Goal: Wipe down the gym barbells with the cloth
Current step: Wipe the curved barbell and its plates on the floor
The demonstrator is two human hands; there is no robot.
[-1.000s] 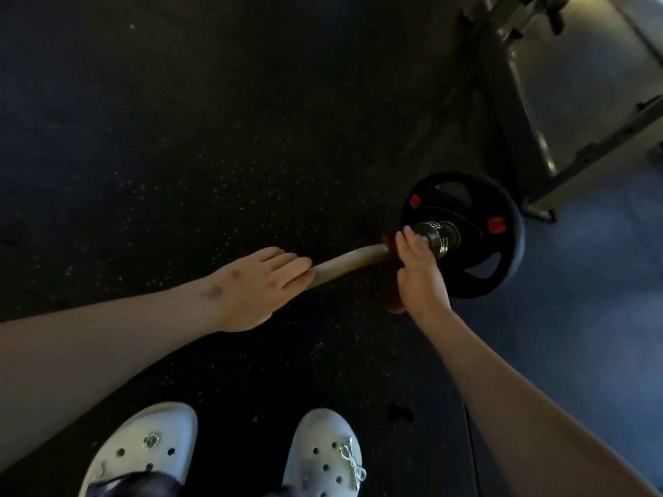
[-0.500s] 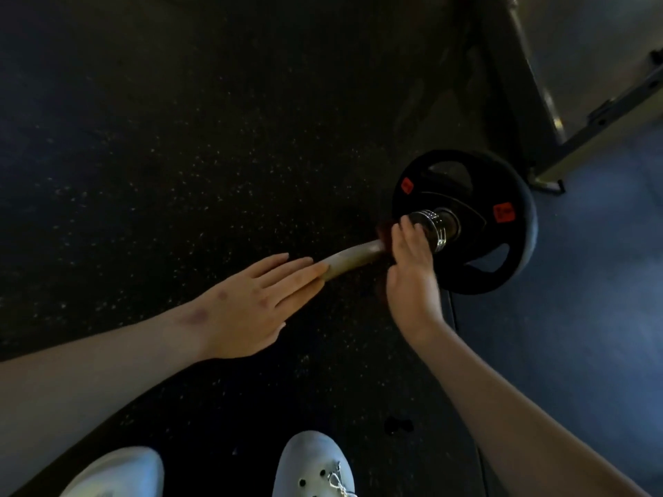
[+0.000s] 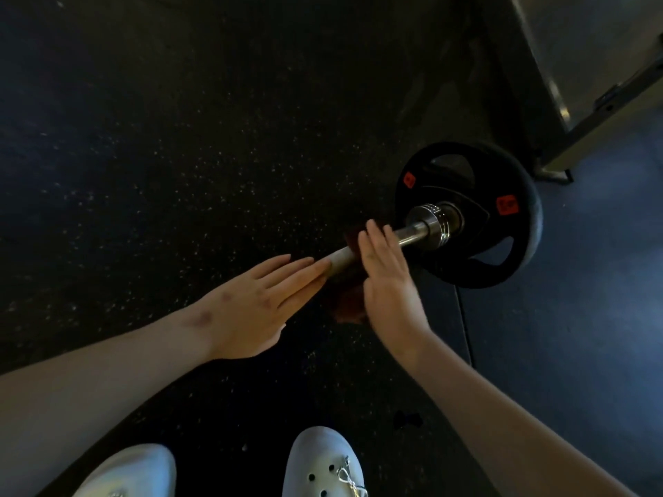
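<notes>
Head view: a barbell (image 3: 412,233) is seen lying low over a dark speckled rubber floor (image 3: 179,138), its shaft running from the middle of the frame up and to the right into a chrome collar (image 3: 437,218) and a black weight plate (image 3: 502,260) marked with red labels. A dark reddish-brown cloth (image 3: 349,306) is draped over the shaft just left of the collar, with a fold shown above the bar and a larger part hanging below it. The right hand (image 3: 387,278) is laid against this cloth with its fingers held straight and close together, reaching up over the shaft, so the cloth is pressed to the bar rather than clenched; the thumb is hidden, and whether it is hooked beneath cannot be told. The left hand (image 3: 251,306) is held flat, palm down, fingers extended, and its fingertips are placed at a pale section of the shaft just beside the cloth; nothing is gripped by it. Two white clogs (image 3: 323,464) are seen at the lower edge, below the hands. A metal rack frame (image 3: 610,113) is shown at the upper right, well apart from the plate, and a bluish floor mat (image 3: 592,317) is laid along the right side.
</notes>
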